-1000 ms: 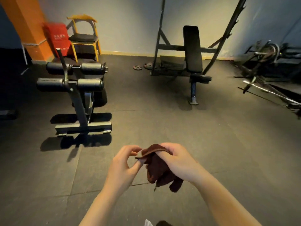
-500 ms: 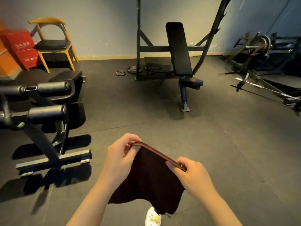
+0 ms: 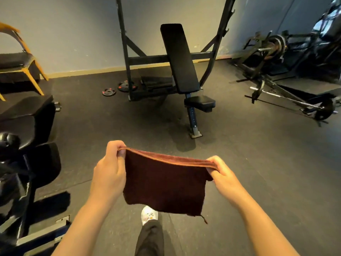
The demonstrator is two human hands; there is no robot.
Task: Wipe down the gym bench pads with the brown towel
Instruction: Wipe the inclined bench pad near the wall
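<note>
Both hands, the left hand (image 3: 108, 174) and right hand (image 3: 222, 175), are pinching the top corners of the brown towel (image 3: 164, 183), now hanging fully spread at 6 o'clock after being half opened a moment ago. No readable writing is showing. Ahead at 12 o'clock, the incline bench (image 3: 178, 58) is standing inside its rack, while a roller-pad bench (image 3: 27, 126) is crowding 9 o'clock and weight plates (image 3: 118, 88) are lying at 11.
</note>
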